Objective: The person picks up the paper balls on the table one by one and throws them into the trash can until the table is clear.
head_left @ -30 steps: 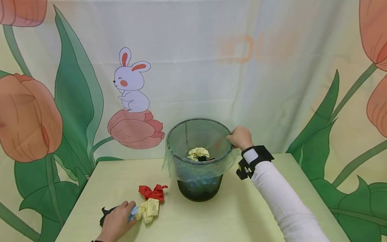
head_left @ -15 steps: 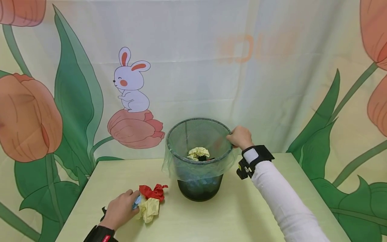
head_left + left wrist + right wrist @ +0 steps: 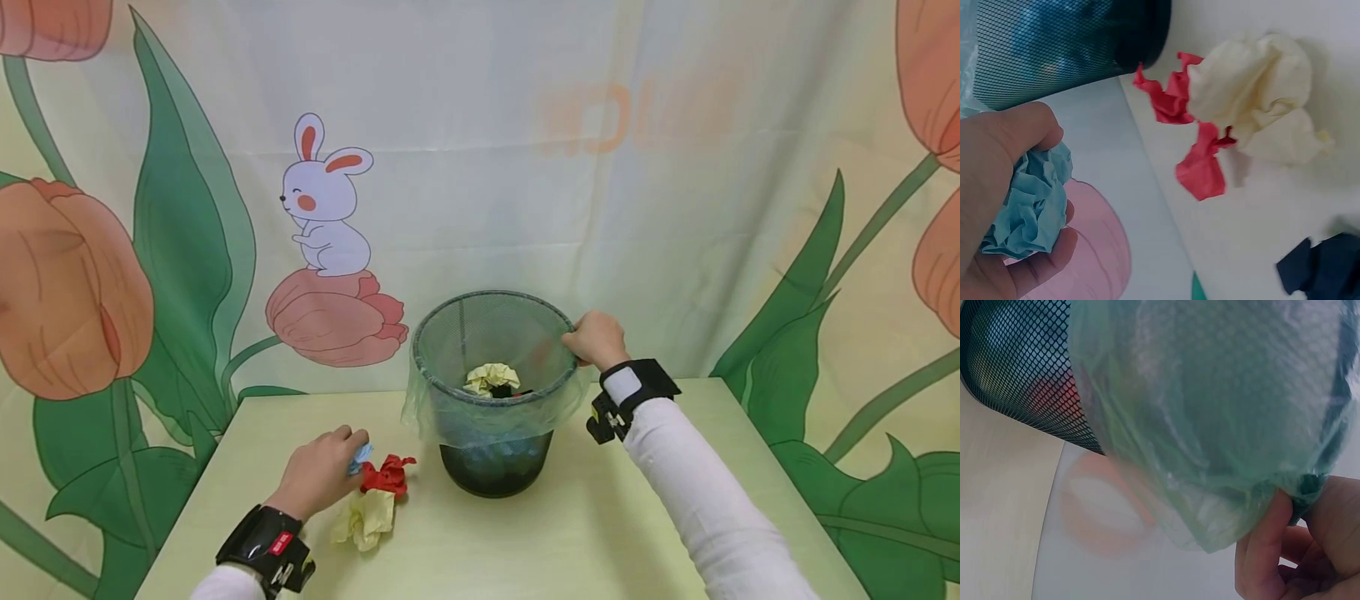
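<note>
My left hand (image 3: pixel 322 468) grips a crumpled light blue paper ball (image 3: pixel 1034 203) above the left part of the table. Below and beside it lie a crumpled red paper (image 3: pixel 387 477) and a crumpled pale yellow paper (image 3: pixel 367 518). With thumb and fingers, my right hand (image 3: pixel 598 340) pinches the right rim of a dark mesh wastebasket (image 3: pixel 491 479). A thin green plastic bag (image 3: pixel 1210 412) lines the basket and hangs over its rim. Inside it sits a yellow paper ball (image 3: pixel 492 378), with black and red bits beside it.
A black crumpled paper (image 3: pixel 1329 265) shows at the lower right of the left wrist view; the left arm hides it in the head view. The pale table (image 3: pixel 637 533) meets a printed curtain (image 3: pixel 480 167) at its back edge.
My left hand has lifted the blue paper ball and carried it up and to the right, past the yellow paper toward the red one. The right hand stays on the rim.
</note>
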`<state>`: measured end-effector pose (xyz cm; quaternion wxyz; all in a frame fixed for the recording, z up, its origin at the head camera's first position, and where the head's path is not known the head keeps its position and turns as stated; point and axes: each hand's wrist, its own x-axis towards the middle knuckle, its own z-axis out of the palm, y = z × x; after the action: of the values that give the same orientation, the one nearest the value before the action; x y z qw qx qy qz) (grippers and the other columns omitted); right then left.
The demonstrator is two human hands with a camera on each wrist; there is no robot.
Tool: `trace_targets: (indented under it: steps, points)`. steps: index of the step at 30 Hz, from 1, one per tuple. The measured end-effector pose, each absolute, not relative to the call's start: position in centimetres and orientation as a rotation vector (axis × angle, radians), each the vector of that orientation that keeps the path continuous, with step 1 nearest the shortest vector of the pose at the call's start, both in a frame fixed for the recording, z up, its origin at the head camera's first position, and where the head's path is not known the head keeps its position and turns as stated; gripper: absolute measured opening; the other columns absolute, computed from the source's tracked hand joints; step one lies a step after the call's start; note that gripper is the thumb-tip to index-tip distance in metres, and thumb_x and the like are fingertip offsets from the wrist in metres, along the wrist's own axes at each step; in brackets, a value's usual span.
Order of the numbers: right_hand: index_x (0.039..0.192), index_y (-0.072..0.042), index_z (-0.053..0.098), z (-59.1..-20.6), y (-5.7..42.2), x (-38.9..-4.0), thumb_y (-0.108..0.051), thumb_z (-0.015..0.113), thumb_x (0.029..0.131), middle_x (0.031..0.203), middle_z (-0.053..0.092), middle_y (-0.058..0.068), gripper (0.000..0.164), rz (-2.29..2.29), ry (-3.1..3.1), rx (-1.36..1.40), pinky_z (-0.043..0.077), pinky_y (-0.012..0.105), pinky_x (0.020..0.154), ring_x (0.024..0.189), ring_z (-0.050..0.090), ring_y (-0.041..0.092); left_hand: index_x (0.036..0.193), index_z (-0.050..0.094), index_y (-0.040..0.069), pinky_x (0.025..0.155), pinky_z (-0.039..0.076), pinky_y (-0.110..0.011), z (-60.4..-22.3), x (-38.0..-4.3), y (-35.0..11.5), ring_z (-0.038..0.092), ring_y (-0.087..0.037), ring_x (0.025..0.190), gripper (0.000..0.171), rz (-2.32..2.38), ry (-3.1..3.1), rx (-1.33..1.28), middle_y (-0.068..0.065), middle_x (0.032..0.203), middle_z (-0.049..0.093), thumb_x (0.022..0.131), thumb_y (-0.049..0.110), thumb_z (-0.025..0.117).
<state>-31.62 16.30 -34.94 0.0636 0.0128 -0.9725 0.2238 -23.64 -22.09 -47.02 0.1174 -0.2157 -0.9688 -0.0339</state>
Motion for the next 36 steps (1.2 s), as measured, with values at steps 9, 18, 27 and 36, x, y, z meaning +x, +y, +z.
trace_targets:
  steps: [9,18,27,36]
  points:
    - [0.042,-0.018,0.027,-34.9,16.2,-31.7,-0.007,0.052,0.081,0.034,0.028,-0.007,0.048,0.684,-2.929,0.043,0.019,0.017,0.035,0.035,0.045,0.007,0.098,0.06,0.011,0.054,0.055,-0.035,-44.2,-24.6,-21.7,0.057,-0.018,0.068,0.038,-0.06,-2.747,-0.701,-0.005,0.081,0.058,0.066,0.019,0.078]
    - [0.04,-0.019,0.028,-35.0,16.1,-31.8,-0.007,0.052,0.079,0.034,0.032,-0.007,0.047,0.677,-2.921,0.031,0.02,0.016,0.033,0.034,0.046,0.006,0.097,0.059,0.009,0.053,0.053,-0.033,-41.8,-25.5,-21.6,0.057,-0.018,0.066,0.035,-0.029,-2.715,-0.737,-0.005,0.08,0.056,0.067,0.019,0.076]
    - [0.04,-0.019,0.027,-34.8,16.1,-31.4,-0.006,0.051,0.079,0.032,0.028,-0.01,0.047,0.691,-2.912,0.038,0.019,0.015,0.034,0.034,0.043,0.006,0.096,0.058,0.011,0.053,0.052,-0.032,-39.8,-26.4,-21.0,0.055,-0.017,0.066,0.033,-0.03,-2.709,-0.777,-0.004,0.078,0.056,0.069,0.018,0.076]
    - [0.04,-0.019,0.028,-34.7,16.1,-31.4,-0.007,0.051,0.079,0.033,0.031,-0.009,0.047,0.69,-2.924,0.025,0.021,0.016,0.034,0.036,0.047,0.008,0.099,0.059,0.009,0.052,0.054,-0.034,-38.0,-27.2,-20.6,0.057,-0.019,0.068,0.035,-0.048,-2.656,-0.802,-0.006,0.083,0.057,0.069,0.017,0.076]
